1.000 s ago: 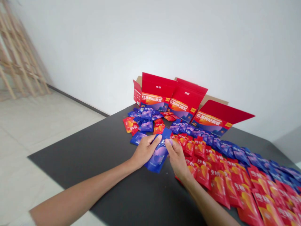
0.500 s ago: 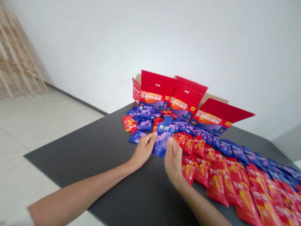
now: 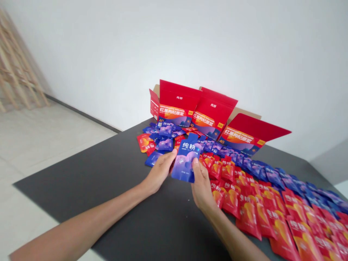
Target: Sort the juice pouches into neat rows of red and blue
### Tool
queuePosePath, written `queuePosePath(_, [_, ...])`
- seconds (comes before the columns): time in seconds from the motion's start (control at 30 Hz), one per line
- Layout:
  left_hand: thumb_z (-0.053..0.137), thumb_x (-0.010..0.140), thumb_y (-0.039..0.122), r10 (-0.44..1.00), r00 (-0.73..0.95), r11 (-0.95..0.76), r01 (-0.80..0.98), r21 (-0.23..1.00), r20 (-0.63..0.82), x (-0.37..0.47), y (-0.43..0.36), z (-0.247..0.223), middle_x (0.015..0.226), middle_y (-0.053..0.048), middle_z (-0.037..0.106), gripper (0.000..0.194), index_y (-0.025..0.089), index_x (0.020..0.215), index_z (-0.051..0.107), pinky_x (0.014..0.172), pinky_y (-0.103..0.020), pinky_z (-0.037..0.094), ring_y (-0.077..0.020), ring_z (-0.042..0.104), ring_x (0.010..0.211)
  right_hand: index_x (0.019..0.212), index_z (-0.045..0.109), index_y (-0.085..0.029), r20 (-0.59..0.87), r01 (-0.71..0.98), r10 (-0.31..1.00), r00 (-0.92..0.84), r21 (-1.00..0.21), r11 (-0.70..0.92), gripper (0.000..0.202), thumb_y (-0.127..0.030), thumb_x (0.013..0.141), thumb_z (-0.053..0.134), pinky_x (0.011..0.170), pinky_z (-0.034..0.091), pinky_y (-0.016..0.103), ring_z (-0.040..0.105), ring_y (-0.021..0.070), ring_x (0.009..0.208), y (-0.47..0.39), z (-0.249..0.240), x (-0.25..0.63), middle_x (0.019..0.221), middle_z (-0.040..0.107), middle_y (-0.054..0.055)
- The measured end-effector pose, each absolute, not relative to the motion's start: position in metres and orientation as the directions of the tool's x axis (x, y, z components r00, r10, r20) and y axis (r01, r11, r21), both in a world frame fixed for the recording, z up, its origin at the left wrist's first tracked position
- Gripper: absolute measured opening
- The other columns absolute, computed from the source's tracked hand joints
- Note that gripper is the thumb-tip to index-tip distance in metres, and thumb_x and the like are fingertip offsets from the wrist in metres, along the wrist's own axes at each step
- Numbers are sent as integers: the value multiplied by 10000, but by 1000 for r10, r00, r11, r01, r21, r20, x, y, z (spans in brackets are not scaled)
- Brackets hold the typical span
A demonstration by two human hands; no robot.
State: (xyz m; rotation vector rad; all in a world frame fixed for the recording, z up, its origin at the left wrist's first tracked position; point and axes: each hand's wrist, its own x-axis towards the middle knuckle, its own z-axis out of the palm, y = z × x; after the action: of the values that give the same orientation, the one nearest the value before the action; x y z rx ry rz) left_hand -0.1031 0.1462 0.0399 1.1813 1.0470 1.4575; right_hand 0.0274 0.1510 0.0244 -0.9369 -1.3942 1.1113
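A blue pouch (image 3: pixel 185 163) with white lettering is held up, printed face toward me, above the dark table. My left hand (image 3: pixel 161 171) pinches its left edge, thumb on top. On its right edge my right hand (image 3: pixel 201 185) grips with the thumb in front. Rows of red pouches (image 3: pixel 248 214) lie just right of my right hand, with a row of blue pouches (image 3: pixel 274 176) behind them. Beyond my left hand is a loose pile of blue pouches (image 3: pixel 165 144), with a red pouch (image 3: pixel 146 143) at its left side.
Three red boxes (image 3: pixel 179 98) with raised flaps stand along the back of the dark table (image 3: pixel 108 174), near a white wall. Wooden poles (image 3: pixel 19 69) lean at the far left, over a pale tiled floor (image 3: pixel 67 134).
The held blue pouch has tilted slightly, its lower end now further left, and more of its face shows. The whole view has shifted a little, moving the boxes leftward.
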Motion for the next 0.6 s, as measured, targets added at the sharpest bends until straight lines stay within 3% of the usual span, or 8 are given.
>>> queuePosePath(0.07, [493,869,607,988,-58,-147,-150,978,140,-103,147,40,553,43,496,490,183,625,511,516,-234,402,-118,431,499,661,460,-206,299,12,945,-134,-953,303,415,-503,949,431,578,357,251,412,118,620,151,26,33,649,447,-31])
queuePosePath(0.2, [485,885,580,958,-102,-270,15,963,270,-104,145,41,561,49,480,487,188,596,481,517,-223,375,-114,415,516,651,400,-212,387,71,905,-175,-912,403,394,-445,967,421,559,332,246,361,103,580,140,23,33,625,395,-45])
queuePosePath(0.37, [410,954,409,889,-130,-399,253,881,440,-104,140,37,589,48,435,410,202,600,423,531,-229,332,-121,398,557,818,554,-200,423,122,901,-93,-894,432,300,-418,974,417,635,401,252,490,124,670,134,21,24,746,547,-14])
queuePosePath(0.5, [382,966,316,851,-53,-471,367,803,523,-102,135,33,574,52,422,381,209,602,402,534,-239,322,-118,400,536,836,591,-192,371,181,926,63,-917,355,402,-495,974,366,696,431,283,529,151,717,138,23,23,759,581,10])
queuePosePath(0.6, [374,968,282,828,-39,-498,410,764,560,-104,133,31,565,50,429,373,210,603,403,527,-244,320,-117,408,521,886,624,-194,289,123,950,121,-954,275,424,-549,943,400,755,445,296,558,172,803,138,22,21,827,619,27])
